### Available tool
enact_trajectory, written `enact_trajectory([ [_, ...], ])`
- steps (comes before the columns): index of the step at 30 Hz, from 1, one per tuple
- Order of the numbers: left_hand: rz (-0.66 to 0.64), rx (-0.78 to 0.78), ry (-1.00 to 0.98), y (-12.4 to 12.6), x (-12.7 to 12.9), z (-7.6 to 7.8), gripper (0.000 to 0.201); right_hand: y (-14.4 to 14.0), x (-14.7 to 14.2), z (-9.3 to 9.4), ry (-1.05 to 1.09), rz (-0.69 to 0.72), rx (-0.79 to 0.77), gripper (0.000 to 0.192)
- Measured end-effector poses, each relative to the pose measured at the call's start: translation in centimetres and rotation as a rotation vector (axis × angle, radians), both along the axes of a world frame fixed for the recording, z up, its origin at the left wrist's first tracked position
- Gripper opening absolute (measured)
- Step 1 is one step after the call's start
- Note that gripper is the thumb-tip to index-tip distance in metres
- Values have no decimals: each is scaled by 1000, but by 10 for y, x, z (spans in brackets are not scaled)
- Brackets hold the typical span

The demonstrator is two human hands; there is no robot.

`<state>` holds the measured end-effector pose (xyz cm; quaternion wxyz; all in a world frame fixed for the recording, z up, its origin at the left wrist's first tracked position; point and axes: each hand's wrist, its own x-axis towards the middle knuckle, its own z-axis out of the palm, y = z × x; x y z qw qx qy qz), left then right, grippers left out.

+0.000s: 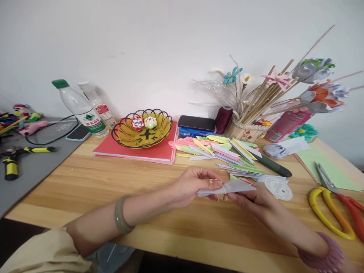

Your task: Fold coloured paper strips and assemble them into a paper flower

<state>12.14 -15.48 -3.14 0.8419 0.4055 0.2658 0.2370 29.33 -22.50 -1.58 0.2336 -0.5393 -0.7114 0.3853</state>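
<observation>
The folded paper piece (231, 187), pale lavender-grey, is held just above the wooden surface (113, 182), between the 2 hands near the front centre of the view. The left hand (193, 185) is closed on the piece's left half, fingers curled over the top edge and thumb beneath. The right hand (253, 201) grips the piece from below at its right half, fingers pinched at the middle fold. The 2 hands nearly meet at the centre of the piece.

The long axis runs roughly left-right, almost level, with the right end slightly raised. Each end tapers to a point; the right tip points toward the round tape roll (278, 188), which lies just beside it. A spread of coloured folded paper strips (218, 151) lies behind the hands. Yellow-and-red scissors (335, 204) lie well to the right.
</observation>
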Motion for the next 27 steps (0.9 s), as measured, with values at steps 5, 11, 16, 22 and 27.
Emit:
enact_trajectory([
  [5,-192,136,58,2,-4,3,27,14,7,11,-161,243,22,34],
  [11,-246,447,239,3,-5,-2,16,29,10,15,-419,234,164,33],
  [16,-140,455,405,6,-3,-16,13,22,-5,10,-548,61,335,32],
  [22,134,356,331,1,3,-17,28,1,-18,-14,-671,-54,685,24],
  [27,294,103,133,-8,7,-14,29,-10,-27,-31,-543,-118,767,20],
])
